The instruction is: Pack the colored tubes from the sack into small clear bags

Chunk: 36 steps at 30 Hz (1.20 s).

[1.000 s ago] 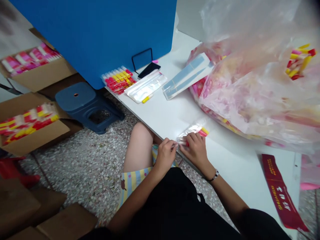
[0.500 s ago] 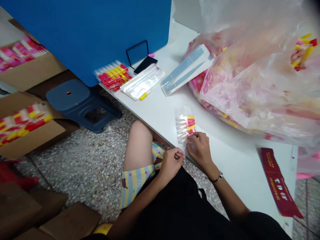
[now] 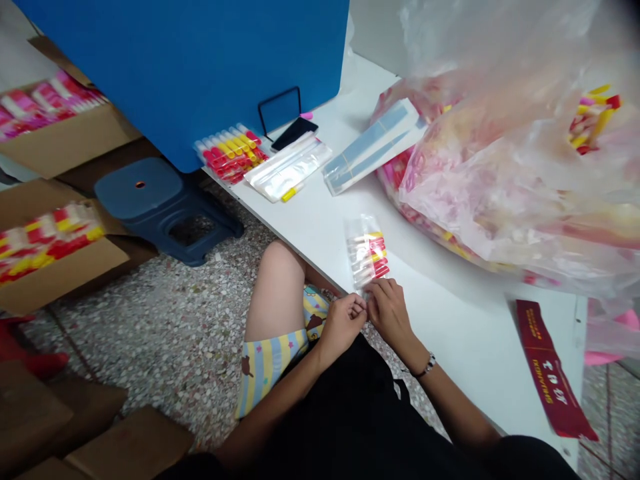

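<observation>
At the table's near edge, the left hand [image 3: 343, 327] is curled into a loose fist, with nothing visible in it, its fingers just beside the right hand [image 3: 389, 313]. The right hand's fingertips [image 3: 374, 288] meet the lower end of a clear bag [image 3: 366, 252] of red-and-yellow markers, though the view is too poor to say how firmly they grip it. The bag lies on the white table [image 3: 450, 333], above both hands. Below the hands are striped shorts [image 3: 270, 367]. At lower right lies a dark red strip [image 3: 550, 370]. Farther up the table sit a flat pack of blue strips [image 3: 373, 148], a sleeve of clear bags [image 3: 289, 167], loose markers [image 3: 229, 153] and a phone [image 3: 295, 133] against the blue panel [image 3: 175, 67]. A bulging plastic sack [image 3: 505, 180] fills the upper right, and cardboard boxes [image 3: 65, 137] of packed markers stand at upper left beside a blue stool [image 3: 145, 190].
</observation>
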Tool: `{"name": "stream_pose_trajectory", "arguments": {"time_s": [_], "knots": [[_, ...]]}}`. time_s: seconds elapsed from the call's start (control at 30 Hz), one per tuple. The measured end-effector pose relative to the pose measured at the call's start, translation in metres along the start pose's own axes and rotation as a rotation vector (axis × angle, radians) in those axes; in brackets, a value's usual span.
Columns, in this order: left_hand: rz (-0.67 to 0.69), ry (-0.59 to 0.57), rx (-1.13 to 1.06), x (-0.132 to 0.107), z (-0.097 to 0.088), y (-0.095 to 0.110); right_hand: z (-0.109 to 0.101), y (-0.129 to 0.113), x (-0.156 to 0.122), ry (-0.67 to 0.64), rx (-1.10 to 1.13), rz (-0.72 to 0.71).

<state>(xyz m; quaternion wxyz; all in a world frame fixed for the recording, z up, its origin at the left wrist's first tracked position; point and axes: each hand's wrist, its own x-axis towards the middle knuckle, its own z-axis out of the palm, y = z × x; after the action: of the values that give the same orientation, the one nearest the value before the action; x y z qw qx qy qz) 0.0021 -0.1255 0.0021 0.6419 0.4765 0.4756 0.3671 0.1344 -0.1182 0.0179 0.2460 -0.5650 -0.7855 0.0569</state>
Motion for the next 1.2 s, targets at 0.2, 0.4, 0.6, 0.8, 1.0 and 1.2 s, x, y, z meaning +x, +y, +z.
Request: {"name": "stream_pose_trajectory", "arguments": {"time_s": [0.2, 0.4, 0.6, 0.8, 1.0, 1.2], "knots": [[0.08, -0.099, 0.233, 0.013, -0.019, 0.025, -0.011, 0.01, -0.012, -0.012, -0.039, -0.12], [0.464, 0.308, 0.829, 0.093, -0.045, 0.072, -0.041, 0.048, -0.018, -0.02, -0.064, -0.246], [0.09, 0.187, 1.026, 0.113, -0.036, 0.075, -0.043, 0.058, -0.012, 0.072, -0.387, -0.012], [0.186, 0.391, 0.932, 0.1, -0.033, 0.074, -0.031, 0.054, -0.01, 0.185, -0.486, 0.171], [0.093, 0.374, 0.576, 0.103, -0.045, 0.076, -0.021, 0.074, -0.006, 0.179, -0.208, 0.076], [-0.041, 0.34, -0.291, 0.07, -0.054, 0.07, -0.026, 0.08, 0.005, 0.163, -0.015, -0.018]]}}
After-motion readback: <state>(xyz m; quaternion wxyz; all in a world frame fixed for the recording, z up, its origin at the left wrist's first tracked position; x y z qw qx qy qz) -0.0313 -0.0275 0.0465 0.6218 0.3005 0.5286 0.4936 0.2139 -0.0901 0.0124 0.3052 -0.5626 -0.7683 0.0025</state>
